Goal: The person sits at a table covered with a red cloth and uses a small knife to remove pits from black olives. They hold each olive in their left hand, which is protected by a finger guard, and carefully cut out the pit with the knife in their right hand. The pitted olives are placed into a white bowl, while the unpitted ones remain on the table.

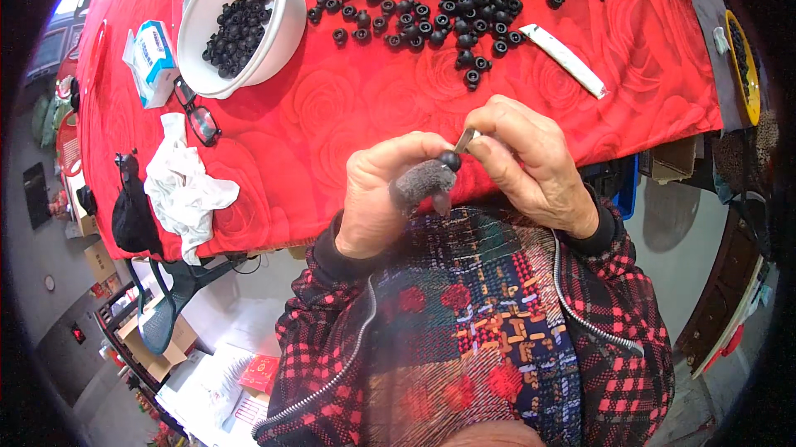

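My left hand [371, 194] is closed on a small round black part [450, 160], pinched at the thumb and fingertips. Grey fabric covers [424, 180] wrap some fingers of that hand. Between thumb and forefinger, my right hand [535, 167] grips a small flat metal blade [464, 141], its end against or just above the black part. The rest of the blade is hidden by the fingers. Many similar black parts [448, 7] lie heaped at the far side of the table, and more black parts [240, 32] fill the bottom of a white basin [286, 36].
A red rose-patterned cloth [332, 107] covers the table. A long white strip-like packet [564, 61] lies at the right. At the left are a blue-and-white tissue pack [152, 61], eyeglasses [201, 122], a crumpled white cloth [186, 186] and a black cloth item [133, 206].
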Motion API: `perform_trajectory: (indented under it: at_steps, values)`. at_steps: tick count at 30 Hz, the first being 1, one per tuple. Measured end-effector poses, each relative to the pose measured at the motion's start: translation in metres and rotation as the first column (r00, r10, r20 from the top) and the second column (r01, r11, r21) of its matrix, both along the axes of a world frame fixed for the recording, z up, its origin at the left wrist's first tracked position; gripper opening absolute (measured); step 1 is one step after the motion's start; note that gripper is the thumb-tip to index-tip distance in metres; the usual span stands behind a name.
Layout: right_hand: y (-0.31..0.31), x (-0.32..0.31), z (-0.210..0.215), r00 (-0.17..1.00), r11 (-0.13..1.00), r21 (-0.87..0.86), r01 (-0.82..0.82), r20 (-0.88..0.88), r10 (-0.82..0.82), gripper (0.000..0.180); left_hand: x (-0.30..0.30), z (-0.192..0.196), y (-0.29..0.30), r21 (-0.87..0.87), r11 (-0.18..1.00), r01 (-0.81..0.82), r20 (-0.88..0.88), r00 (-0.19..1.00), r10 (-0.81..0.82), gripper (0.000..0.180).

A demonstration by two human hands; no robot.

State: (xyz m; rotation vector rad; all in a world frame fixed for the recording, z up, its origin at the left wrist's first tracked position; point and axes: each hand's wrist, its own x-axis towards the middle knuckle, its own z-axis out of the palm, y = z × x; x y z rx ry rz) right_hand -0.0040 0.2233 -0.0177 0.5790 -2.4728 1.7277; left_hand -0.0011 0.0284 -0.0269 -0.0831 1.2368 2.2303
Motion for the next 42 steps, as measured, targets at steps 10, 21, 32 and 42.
perform_trajectory:
  at_steps: [10, 21, 32, 42]
  values:
    - [0.002, -0.002, 0.000, 0.998, 0.998, 0.031, -0.054, -0.022, 0.055, 0.008, 0.000, -0.004, -0.004, 0.030, 0.999, 0.030, 0.008, 1.000, -0.030, 0.019]
    - [0.002, -0.003, -0.001, 0.999, 0.998, 0.045, -0.054, -0.003, 0.054, 0.009, -0.001, -0.008, -0.005, 0.006, 0.999, 0.046, -0.004, 0.999, -0.046, 0.018]
    - [0.009, -0.007, -0.005, 0.988, 0.989, 0.005, -0.150, 0.033, 0.150, 0.010, -0.001, -0.004, 0.000, 0.003, 0.999, 0.042, 0.018, 0.999, -0.042, 0.018]
    - [0.014, -0.004, 0.001, 0.941, 0.927, -0.243, -0.287, 0.112, 0.321, 0.019, -0.005, -0.021, -0.009, 0.332, 0.943, 0.009, 0.187, 0.979, -0.075, 0.022]
